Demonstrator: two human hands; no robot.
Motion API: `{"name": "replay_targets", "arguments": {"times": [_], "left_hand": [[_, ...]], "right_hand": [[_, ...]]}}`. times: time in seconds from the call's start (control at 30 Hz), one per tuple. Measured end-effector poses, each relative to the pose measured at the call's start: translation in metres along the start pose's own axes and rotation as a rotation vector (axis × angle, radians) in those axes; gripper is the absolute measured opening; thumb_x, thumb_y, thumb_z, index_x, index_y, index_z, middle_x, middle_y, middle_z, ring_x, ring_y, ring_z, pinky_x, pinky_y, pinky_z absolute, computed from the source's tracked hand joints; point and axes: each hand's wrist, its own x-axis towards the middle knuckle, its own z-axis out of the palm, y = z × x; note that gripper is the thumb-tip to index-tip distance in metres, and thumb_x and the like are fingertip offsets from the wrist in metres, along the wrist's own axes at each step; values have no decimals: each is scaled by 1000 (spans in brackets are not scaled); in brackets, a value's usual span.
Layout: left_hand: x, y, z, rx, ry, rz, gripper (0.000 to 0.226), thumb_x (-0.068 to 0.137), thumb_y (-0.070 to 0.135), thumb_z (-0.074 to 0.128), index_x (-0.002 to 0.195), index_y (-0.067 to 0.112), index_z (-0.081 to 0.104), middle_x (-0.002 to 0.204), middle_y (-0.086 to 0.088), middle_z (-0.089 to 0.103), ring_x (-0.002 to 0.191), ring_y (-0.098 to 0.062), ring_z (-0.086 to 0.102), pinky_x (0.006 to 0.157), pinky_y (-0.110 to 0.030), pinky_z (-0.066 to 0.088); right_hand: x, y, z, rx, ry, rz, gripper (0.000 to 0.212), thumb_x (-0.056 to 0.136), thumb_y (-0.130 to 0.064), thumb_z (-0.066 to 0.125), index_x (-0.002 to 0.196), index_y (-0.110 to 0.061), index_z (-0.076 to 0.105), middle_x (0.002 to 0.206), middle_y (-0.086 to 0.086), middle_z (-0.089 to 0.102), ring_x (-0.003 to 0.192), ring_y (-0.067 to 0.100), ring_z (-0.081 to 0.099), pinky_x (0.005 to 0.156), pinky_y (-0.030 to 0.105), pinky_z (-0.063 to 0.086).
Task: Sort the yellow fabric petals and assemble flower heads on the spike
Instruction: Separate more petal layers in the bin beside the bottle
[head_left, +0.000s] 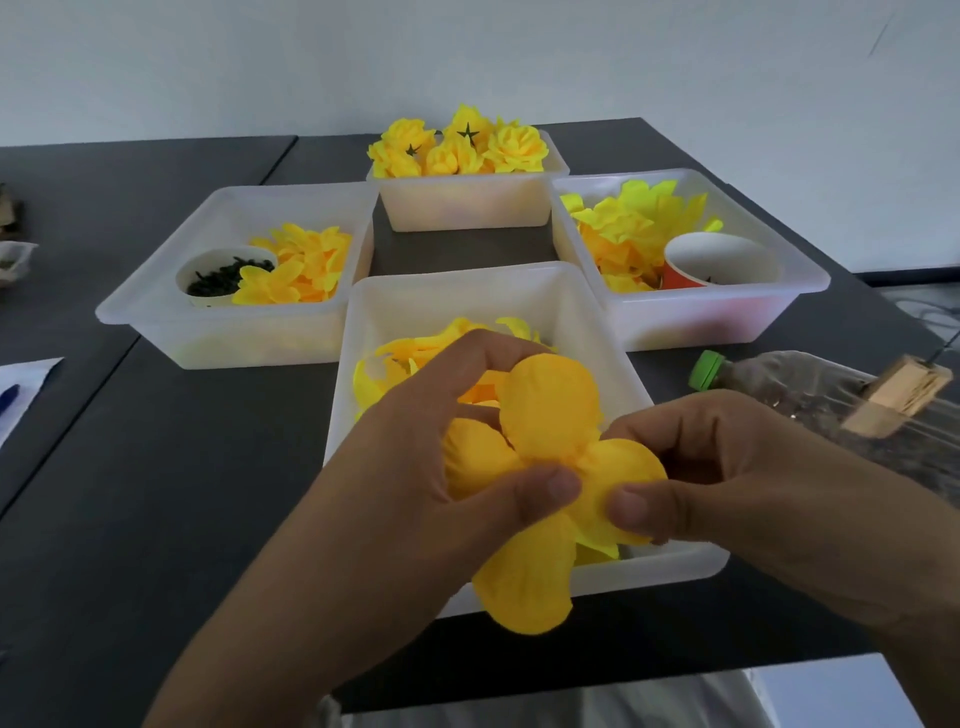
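My left hand (415, 467) and right hand (727, 467) both pinch one yellow petal piece (545, 467) above the near tray (363, 322); finished flowers (457, 145) sit at twelve o'clock.

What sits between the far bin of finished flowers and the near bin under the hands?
In the head view, only bare dark table lies between the far bin and the near bin; the side bins flank that gap.

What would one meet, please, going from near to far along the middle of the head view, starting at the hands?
Yellow petal piece pinched by left hand and right hand → near bin of loose petals → bare dark table between the bins → far bin of finished flower heads → white wall.
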Motion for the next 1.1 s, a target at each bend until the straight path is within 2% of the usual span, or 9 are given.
{"name": "replay_targets", "arguments": {"times": [0.17,0.33,0.4,0.5,0.6,0.83,1.0,1.07,1.1], "left_hand": [[-2,2,-1,-18,-49,10,44,74,47,71,115,44,54,102,13,72,88,-7,71,68,-22,59],[-7,6,14,-6,19,30,47,81,54,60,124,53,43,115,13,64,101,-13,67,71,-33,60],[-8,7,17,155,64,99,39,80,62,49,117,49,50,120,18,58,107,-8,62,75,-33,57],[-9,7,16,255,169,115,37,72,66,53,100,44,62,124,25,52,119,0,52,78,-25,51],[-11,8,13,208,179,63,37,65,66,58,94,44,65,121,29,53,117,6,51,81,-22,48],[-11,-1,6,-39,158,-45,30,62,60,63,79,36,69,106,19,63,96,-4,63,71,-18,50],[-13,-9,7,-441,165,-99,30,75,39,69,86,11,65,89,-16,63,84,-31,61,78,-49,53],[-14,-8,10,-431,209,-120,28,78,37,69,86,10,64,91,-23,61,84,-37,60,82,-55,52],[-15,-8,14,-349,248,-106,25,79,39,64,85,15,65,91,-18,61,85,-36,60,81,-49,53]], "right_hand": [[-2,4,12,19,78,-51,31,71,-48,73,93,-25,76,96,0,75,89,12,70,76,18,53],[1,8,21,160,246,-31,48,62,-62,74,82,-19,76,86,8,74,78,20,71,71,28,56],[1,8,24,157,307,-55,51,60,-64,73,80,-17,76,83,11,73,75,22,70,70,32,58],[2,13,32,73,406,-92,68,55,-72,72,78,-8,72,73,20,66,68,26,64,66,36,55],[4,18,40,-34,491,-157,81,55,-77,67,75,2,63,66,25,53,60,21,53,57,26,48],[1,19,46,-9,415,-142,56,66,-78,56,64,-23,64,58,-1,54,51,7,50,50,17,44],[-3,16,45,61,397,-92,38,73,-60,57,63,-23,60,57,1,51,49,13,46,51,18,41],[-4,14,49,66,433,-100,39,72,-57,55,62,-20,58,55,0,50,48,11,46,49,16,41],[-4,13,51,14,475,-114,41,72,-57,55,62,-17,57,52,0,50,46,8,46,48,14,40]]}}
